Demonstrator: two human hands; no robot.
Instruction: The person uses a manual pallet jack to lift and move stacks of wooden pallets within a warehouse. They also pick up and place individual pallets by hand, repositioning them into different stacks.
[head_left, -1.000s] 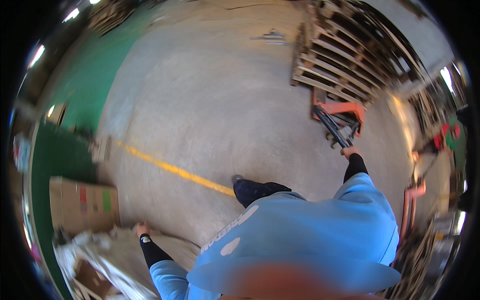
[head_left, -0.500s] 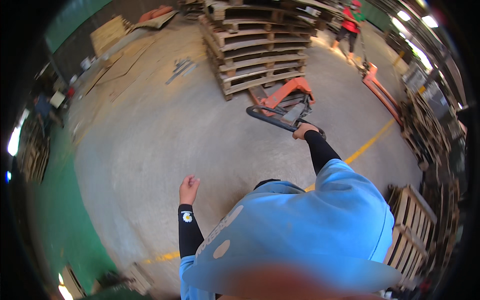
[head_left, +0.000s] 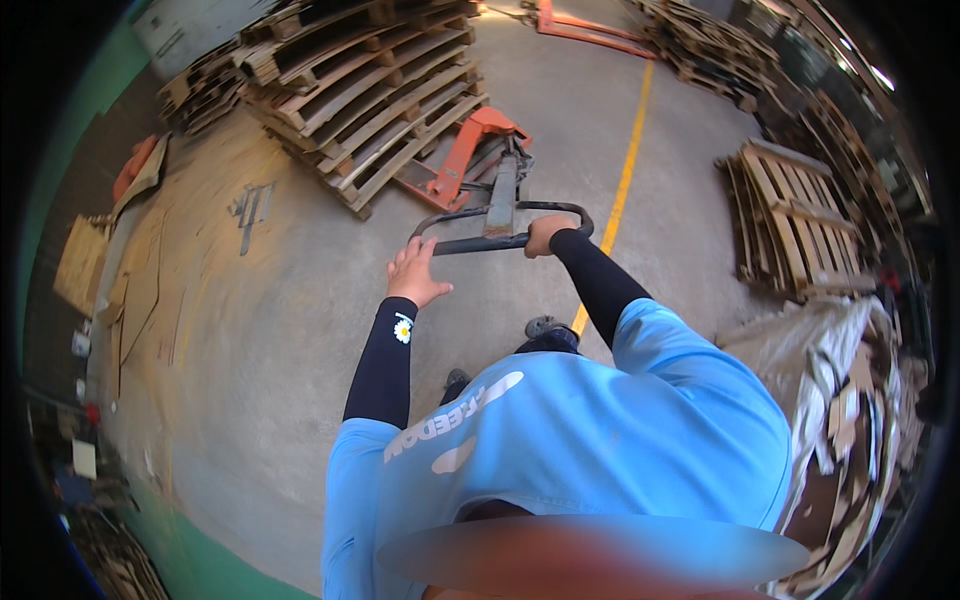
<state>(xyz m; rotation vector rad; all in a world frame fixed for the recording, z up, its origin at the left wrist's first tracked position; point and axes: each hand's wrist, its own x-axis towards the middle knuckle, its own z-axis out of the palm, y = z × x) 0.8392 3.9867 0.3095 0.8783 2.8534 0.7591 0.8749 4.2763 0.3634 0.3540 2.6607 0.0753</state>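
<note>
A tall stack of wooden pallets point(head_left: 385, 115) stands ahead of me, tilted in the view. At its near right side is an orange pallet jack point(head_left: 462, 155), its forks partly hidden under the stack. Its black loop handle point(head_left: 470, 245) reaches back toward my body. My right hand point(head_left: 545, 236) is wrapped round the right part of the handle's near bar. At the bar's left end my left hand point(head_left: 415, 273) is open, fingers spread, the fingertips at or just short of the bar; contact is hard to tell.
A yellow floor line point(head_left: 630, 170) runs past my right side. Beyond it lean slatted pallets point(head_left: 800, 215) and a pale sack of cardboard scraps point(head_left: 790, 360). Another orange pallet jack point(head_left: 590, 32) is farther off. Metal strips point(head_left: 255, 212) and cardboard sheets point(head_left: 140, 305) lie to the left.
My left hand has risen from low beside my body to the handle's left end, its fingers spreading. My view has turned right, and the handle now lies more squarely before me.
</note>
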